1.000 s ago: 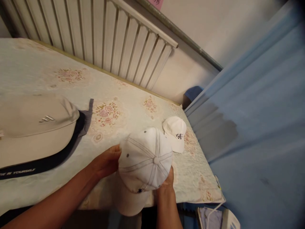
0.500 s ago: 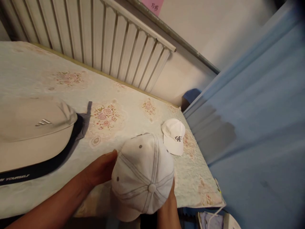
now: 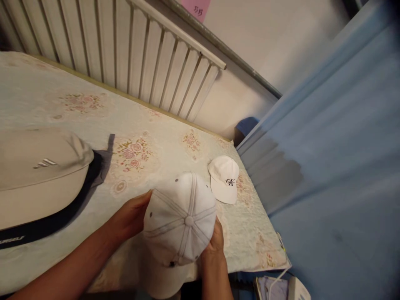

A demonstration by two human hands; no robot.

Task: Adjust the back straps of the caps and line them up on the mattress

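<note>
A white cap with grey stitching [image 3: 184, 227] is held crown up over the near edge of the bed [image 3: 168, 143], its brim pointed toward the wearer. Its sides are gripped between the left hand [image 3: 134, 216] and the right hand [image 3: 215, 239], some fingers being hidden. Compared with half a second ago, the crown has been tipped back, so that the dark emblem and more brim are shown. Near the right edge, a lettered white cap [image 3: 223, 179] is seen; toward the left edge, a beige cap [image 3: 40, 166].
</note>
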